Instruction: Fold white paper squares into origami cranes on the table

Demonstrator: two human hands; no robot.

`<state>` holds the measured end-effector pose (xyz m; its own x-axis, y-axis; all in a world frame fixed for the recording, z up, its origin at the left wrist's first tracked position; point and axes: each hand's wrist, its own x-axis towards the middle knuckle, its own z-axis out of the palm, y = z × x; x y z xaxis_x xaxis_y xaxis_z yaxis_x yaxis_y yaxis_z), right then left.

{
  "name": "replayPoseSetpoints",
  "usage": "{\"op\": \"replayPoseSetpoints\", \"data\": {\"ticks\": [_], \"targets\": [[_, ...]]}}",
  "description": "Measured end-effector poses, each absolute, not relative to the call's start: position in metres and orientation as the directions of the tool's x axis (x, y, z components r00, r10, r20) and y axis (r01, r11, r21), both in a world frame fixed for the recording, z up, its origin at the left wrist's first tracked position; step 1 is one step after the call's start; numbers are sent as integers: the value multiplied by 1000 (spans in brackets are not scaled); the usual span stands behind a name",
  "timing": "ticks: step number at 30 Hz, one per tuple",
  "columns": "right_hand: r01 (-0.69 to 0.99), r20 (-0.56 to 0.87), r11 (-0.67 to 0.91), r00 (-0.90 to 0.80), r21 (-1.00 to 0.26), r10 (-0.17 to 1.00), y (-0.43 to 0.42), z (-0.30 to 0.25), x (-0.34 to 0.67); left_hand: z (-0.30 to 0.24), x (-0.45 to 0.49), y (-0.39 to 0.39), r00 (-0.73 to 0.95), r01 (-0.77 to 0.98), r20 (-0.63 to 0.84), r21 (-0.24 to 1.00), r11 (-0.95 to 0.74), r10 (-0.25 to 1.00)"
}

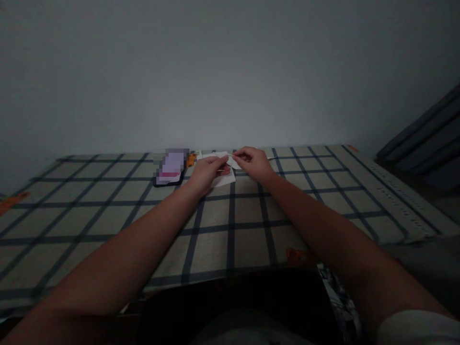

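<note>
- Step in hand, as judged: white paper [223, 180] is being worked at its edge by both hands; whether one folded sheet or several pieces are involved cannot be told.
- Location: the paper is found near the far edge of the bench [108, 191], ahead of the person, partly covered by the left hand [208, 171].
- Next move, as judged: the sheet needs to be steadied by the left hand while its edge is guided by the right hand [256, 163]; light pressure is called for, as paper is easily creased.
- Left hand: partly closed, thumb laid above and fingers curled below; paper appears to be held between them, with a small gap seen near the tips.
- Right hand: nearly closed, thumb and forefinger brought together in a pinch at the paper's edge, remaining fingers curled; the exact contact is blurred.
- Pose: both forearms [143, 244] are extended forward and angled inward; the hands are held low, close together.
- Nearby: a phone [170, 167], its screen pixelated, is noted left of the left hand, apart from it.
</note>
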<state>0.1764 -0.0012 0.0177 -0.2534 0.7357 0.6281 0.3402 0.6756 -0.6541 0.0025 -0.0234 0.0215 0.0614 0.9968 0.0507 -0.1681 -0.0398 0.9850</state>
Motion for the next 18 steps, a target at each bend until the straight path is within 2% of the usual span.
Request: {"op": "replayPoseSetpoints", "data": {"ticks": [4, 8, 12, 18], "targets": [[367, 704, 776, -336, -514, 625, -8, 25, 177, 23, 3, -25, 57, -224, 83, 972, -68, 995], [402, 703, 825, -444, -397, 555, -8, 29, 179, 23, 4, -26, 52, -284, 59, 958, -42, 997], [425, 690, 844, -503, -327, 521, -5, 29, 182, 21, 8, -26, 81, -332, 43, 943, -14, 996], [443, 734, 852, -474, -278, 486, -7, 30, 185, 20, 9, -26, 119, -396, 78, 918, -25, 990]]}}
